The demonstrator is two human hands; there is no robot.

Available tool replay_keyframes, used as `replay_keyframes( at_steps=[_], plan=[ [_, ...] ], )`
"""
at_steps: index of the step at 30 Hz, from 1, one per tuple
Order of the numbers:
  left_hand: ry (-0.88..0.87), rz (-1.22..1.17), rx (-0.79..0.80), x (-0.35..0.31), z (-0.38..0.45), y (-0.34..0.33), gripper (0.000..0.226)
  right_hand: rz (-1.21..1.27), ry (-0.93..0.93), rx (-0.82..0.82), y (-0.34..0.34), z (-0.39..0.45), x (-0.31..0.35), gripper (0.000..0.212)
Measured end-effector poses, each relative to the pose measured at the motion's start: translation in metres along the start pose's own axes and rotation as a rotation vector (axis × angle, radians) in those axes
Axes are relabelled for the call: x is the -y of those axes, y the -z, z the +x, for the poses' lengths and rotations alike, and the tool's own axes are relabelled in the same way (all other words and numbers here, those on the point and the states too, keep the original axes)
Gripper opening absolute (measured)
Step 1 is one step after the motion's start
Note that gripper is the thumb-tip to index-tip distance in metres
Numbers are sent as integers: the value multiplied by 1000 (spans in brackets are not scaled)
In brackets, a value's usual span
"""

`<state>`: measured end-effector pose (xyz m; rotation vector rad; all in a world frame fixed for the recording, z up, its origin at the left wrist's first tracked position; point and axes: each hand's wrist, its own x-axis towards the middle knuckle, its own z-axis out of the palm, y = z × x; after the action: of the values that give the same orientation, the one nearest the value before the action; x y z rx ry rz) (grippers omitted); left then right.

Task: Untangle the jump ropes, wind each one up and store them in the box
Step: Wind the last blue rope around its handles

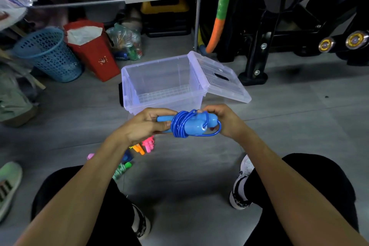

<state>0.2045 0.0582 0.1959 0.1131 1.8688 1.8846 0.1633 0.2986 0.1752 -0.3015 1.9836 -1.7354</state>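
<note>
Both hands, left hand (pixel 147 124) and right hand (pixel 221 120), grip the wound blue jump rope (pixel 186 124) just before the empty clear box (pixel 159 86); that loose end loop could unravel if untucked.

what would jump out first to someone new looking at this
The blue jump rope wound around its handles, gripped by the left hand and right hand mid-frame. Just behind it on the floor sits the clear plastic box, lid open and nothing inside.
</note>
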Motion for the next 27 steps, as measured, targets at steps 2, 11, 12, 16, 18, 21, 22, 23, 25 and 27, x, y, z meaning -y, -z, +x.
replay_keyframes(
  at_steps=[2, 11, 12, 16, 18, 21, 22, 23, 25, 27],
  plan=[
    [-5, -114, -12, 2, 2, -4, 38, -117, 42, -64, -6, -4, 2, 37],
    [135, -200, -628, 14, 22, -7, 16, -489, -109, -48, -40, 1, -12, 23],
    [143, -142, -651, 17, 22, -8, 13, -476, -147, -45, -44, 0, -10, 23],
    [48, 333, -656, 25, 23, -19, 14, -638, -198, -43, -49, -3, -5, 31],
    [-9, 526, -691, 28, 22, -25, 11, -814, -150, -74, -48, -5, -5, 34],
    [-29, 598, -768, 27, 20, -27, 11, -875, -37, -139, -47, -7, -8, 35],
    [-19, 582, -784, 26, 19, -26, 11, -896, -1, -160, -47, -7, -8, 36],
    [-10, 552, -793, 25, 18, -25, 11, -919, 31, -189, -47, -7, -6, 36],
    [-1, 482, -814, 25, 17, -24, 11, -920, 110, -286, -44, -5, -4, 37],
    [2, 446, -838, 26, 16, -25, 11, -890, 224, -411, -41, -2, -2, 44]
  ],
)
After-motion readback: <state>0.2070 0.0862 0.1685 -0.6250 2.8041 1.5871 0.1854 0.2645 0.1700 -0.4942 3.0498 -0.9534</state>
